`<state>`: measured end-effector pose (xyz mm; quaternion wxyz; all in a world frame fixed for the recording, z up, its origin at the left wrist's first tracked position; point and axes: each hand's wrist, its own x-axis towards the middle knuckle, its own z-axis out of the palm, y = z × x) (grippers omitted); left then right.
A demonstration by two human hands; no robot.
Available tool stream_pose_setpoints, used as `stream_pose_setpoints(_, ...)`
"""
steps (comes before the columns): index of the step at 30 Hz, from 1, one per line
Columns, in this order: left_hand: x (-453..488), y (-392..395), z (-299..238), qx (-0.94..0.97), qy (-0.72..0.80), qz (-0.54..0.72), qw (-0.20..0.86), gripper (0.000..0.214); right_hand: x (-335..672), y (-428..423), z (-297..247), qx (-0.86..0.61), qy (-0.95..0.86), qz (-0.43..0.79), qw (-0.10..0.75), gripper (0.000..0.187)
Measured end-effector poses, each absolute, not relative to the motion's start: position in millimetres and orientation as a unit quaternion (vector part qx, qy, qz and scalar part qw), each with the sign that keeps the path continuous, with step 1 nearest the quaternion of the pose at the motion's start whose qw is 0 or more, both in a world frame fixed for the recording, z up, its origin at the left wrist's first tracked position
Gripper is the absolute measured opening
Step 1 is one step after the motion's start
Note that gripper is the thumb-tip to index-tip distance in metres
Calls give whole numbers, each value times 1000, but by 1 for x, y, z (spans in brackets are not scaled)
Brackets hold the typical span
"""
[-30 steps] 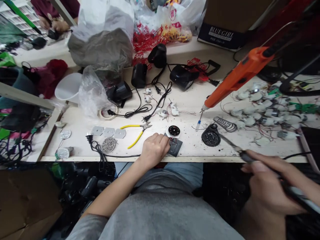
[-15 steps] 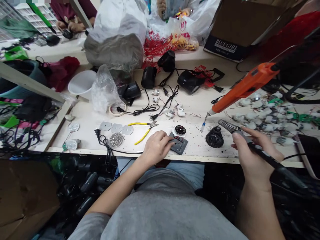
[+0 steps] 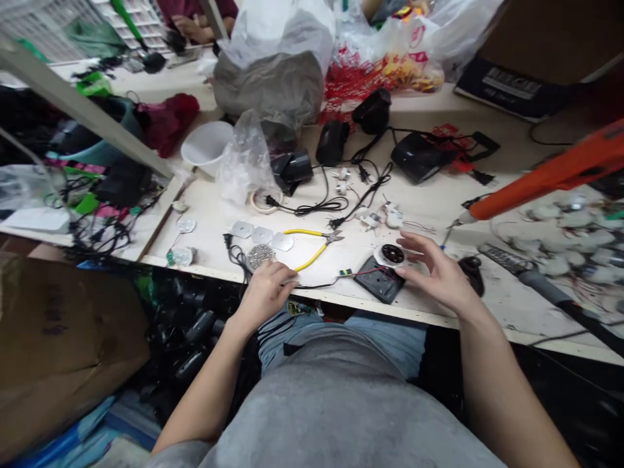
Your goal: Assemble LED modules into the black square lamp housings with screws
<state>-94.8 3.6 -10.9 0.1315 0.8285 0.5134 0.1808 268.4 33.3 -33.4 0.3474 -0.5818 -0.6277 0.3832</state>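
Observation:
My left hand (image 3: 267, 289) is at the bench's front edge, fingers closed on a black cord (image 3: 316, 285). From there the cord runs right to a small circuit board (image 3: 345, 273), with a red wire leading on to a dark square plate (image 3: 383, 281). A round black-and-white part (image 3: 391, 254) rests at the plate's upper edge. Around its right side my right hand (image 3: 436, 270) is open, thumb and fingers apart. Beyond it a soldering iron (image 3: 550, 291) lies in a coil holder (image 3: 507, 259). Yellow-handled cutters (image 3: 312, 253) and a tin of metal wool (image 3: 260, 255) lie near my left hand.
An orange electric screwdriver (image 3: 546, 185) hangs at the right, above many white motor parts (image 3: 575, 250). Black housings (image 3: 422, 156) with cords stand behind. Three metal plates (image 3: 262, 234), a white bucket (image 3: 207, 146) and a carton (image 3: 517, 71) are around. Another person's hands (image 3: 195, 29) show far left.
My right hand has let go of the soldering iron and moved left to the round part. My left hand has shifted left from the plate to the cord. The view has turned.

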Motion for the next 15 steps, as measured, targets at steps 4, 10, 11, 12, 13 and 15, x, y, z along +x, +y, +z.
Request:
stream_pose_setpoints(4, -94, -11, -13, 830, 523, 130, 141, 14, 270, 57, -48, -577, -640, 409, 300, 68)
stream_pose_setpoints(10, -95, -14, -22, 825, 526, 131, 159, 12, 256, 53, -42, -636, -558, 392, 360, 77)
stream_pose_setpoints(11, -97, -12, -22, 825, 520, 142, 170, 13, 252, 50, -35, -645, -543, 383, 378, 77)
stream_pose_setpoints(12, -101, -10, -20, 823, 513, 158, 184, 15, 248, 46, -27, -648, -535, 367, 398, 76)
stream_pose_setpoints(13, -107, -7, -17, 818, 510, 180, 198, 15, 245, 42, -19, -648, -533, 347, 420, 75)
stream_pose_setpoints(15, -123, -1, -8, 782, 535, 241, 211, 13, 239, 34, -3, -641, -536, 304, 457, 72)
